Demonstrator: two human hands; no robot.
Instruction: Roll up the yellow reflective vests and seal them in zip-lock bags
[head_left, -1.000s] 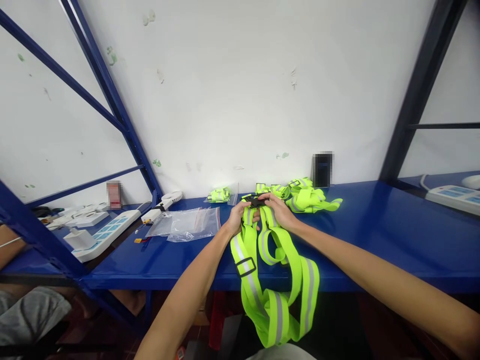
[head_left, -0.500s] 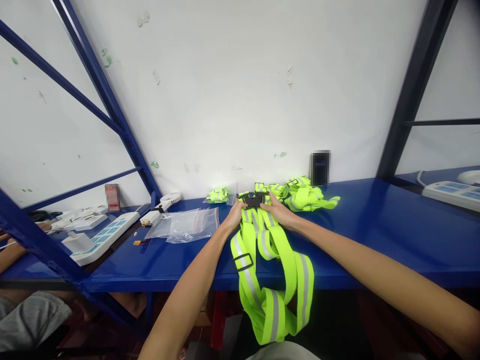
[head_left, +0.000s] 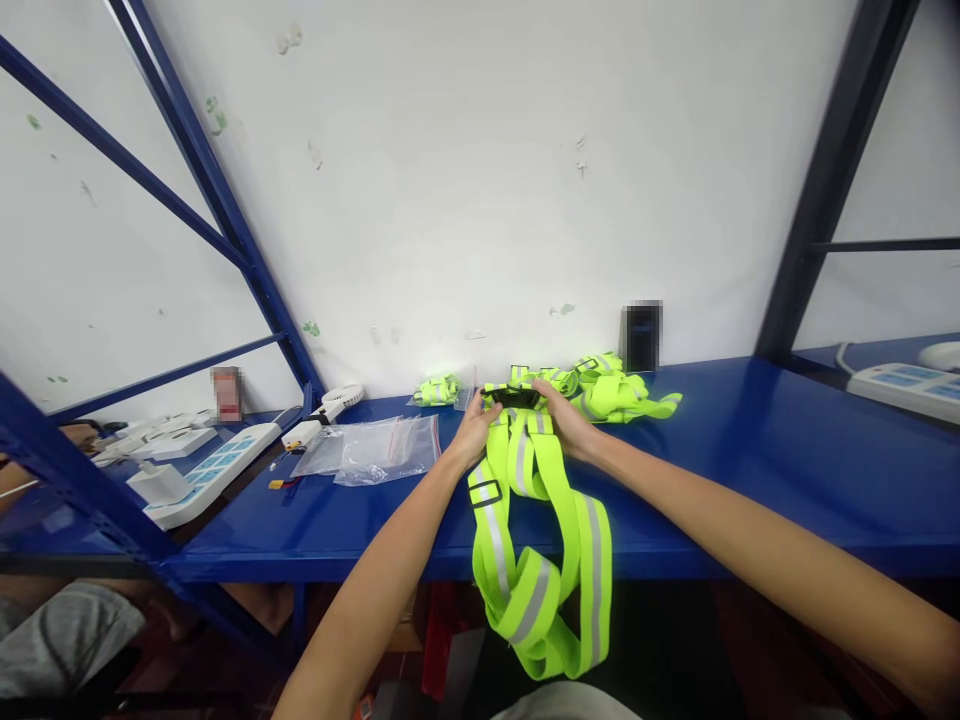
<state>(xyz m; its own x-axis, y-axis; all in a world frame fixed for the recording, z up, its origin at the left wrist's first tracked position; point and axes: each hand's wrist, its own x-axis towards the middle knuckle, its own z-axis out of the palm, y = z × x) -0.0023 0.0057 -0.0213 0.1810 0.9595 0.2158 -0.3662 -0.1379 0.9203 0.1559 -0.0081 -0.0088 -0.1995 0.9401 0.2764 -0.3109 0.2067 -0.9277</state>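
A black buckle (head_left: 514,397) is held between my two hands above the blue table (head_left: 750,470). My left hand (head_left: 474,425) grips its left side, and my right hand (head_left: 562,415) closes round its right side. From the buckle hangs a neon yellow-green strap (head_left: 592,570) with grey reflective stripes, looping down past the table's front edge. A black rectangular slider (head_left: 485,493) sits on the left loop. Behind my right hand lies a pile of similar straps (head_left: 615,392).
Clear plastic bags (head_left: 386,450) and a small fan (head_left: 341,397) lie left of my hands. A bagged strap bundle (head_left: 437,390) lies near the wall. Power strips (head_left: 217,475) stand at left and far right. Part of another person (head_left: 67,635) shows at lower left.
The buckle has tilted in my hands, so its face shows less. The hanging loops have swung and shifted, and the slider sits a little higher.
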